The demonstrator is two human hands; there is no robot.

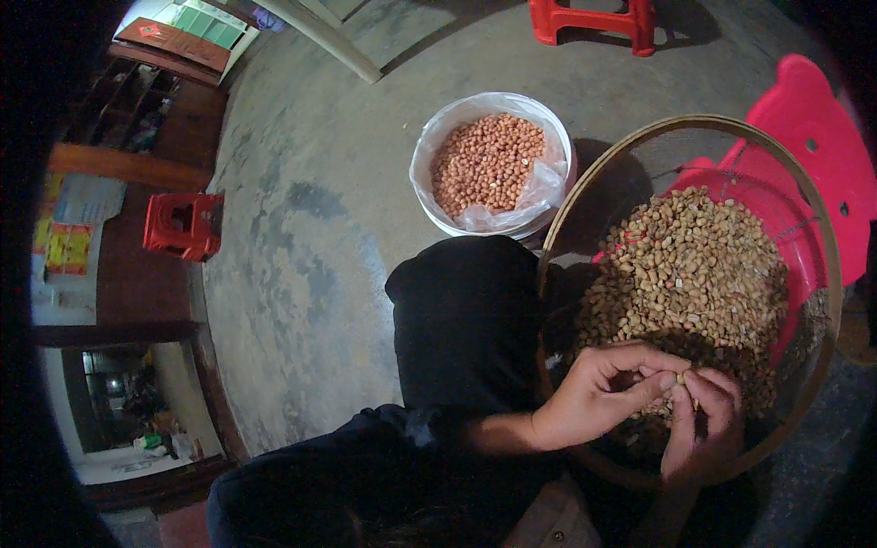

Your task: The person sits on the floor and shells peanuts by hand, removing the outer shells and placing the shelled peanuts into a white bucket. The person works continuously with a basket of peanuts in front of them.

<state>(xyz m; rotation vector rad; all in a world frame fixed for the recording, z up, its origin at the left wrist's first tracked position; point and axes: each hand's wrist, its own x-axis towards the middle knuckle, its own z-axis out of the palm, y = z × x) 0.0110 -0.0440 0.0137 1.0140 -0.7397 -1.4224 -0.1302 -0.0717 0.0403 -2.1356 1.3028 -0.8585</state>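
Note:
My left hand (610, 394) and my right hand (709, 411) meet over the near part of a round sieve (830, 274) with a wooden rim. A small pale peanut (679, 379) is pinched between the fingertips of both hands; whether its shell is cracked cannot be made out. Beneath them, a heap of tan peanuts (692, 267), apparently mostly in their shells, spreads over the mesh, its near side in shadow. Left of the sieve stands a white bucket (423, 198) lined with a clear plastic bag (548, 181), holding shelled peanuts with reddish skins (486, 161).
A pink plastic chair (808, 157) stands under and behind the sieve. One red stool (593, 24) is at the far side; more red plastic (183, 226), seemingly a stool, sits by the left wall. My dark-clothed knee (466, 315) lies between bucket and sieve. The concrete floor (294, 274) is stained.

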